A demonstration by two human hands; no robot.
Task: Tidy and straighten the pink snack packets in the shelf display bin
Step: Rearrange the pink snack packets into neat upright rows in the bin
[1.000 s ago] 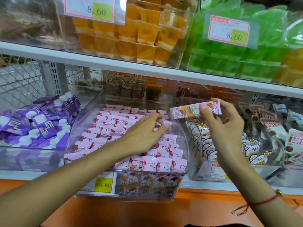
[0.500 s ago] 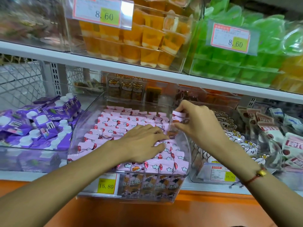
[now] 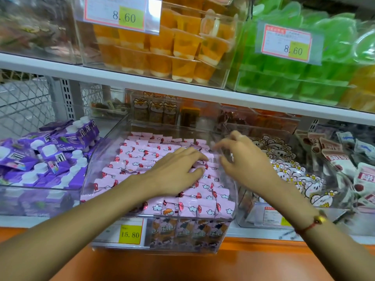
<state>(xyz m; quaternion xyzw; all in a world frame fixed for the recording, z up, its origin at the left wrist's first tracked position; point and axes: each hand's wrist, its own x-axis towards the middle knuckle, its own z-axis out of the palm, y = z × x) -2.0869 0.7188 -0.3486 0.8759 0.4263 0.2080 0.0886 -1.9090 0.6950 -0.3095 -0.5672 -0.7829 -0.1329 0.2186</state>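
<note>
Several pink snack packets [image 3: 140, 159] printed with clouds and red marks lie in rows inside a clear plastic display bin [image 3: 233, 201] on the middle shelf. My left hand [image 3: 176, 171] lies flat on the packets near the bin's right side, fingers straight and pressing down. My right hand [image 3: 241, 157] hovers over the bin's right wall with fingers loosely bent and spread, holding nothing. The packets under my left palm are hidden.
Purple capped pouches [image 3: 50, 155] fill the bin to the left. White bear-print packets [image 3: 294, 175] fill the bin to the right. A shelf above carries orange jelly cups [image 3: 162, 45] and green jelly cups [image 3: 294, 78]. A yellow 15.80 price tag [image 3: 129, 234] hangs in front.
My right hand brought a pink packet down from the right into the bin beside my left fingertips and let it go. It now hovers there without a packet. My left hand stayed on the packets.
</note>
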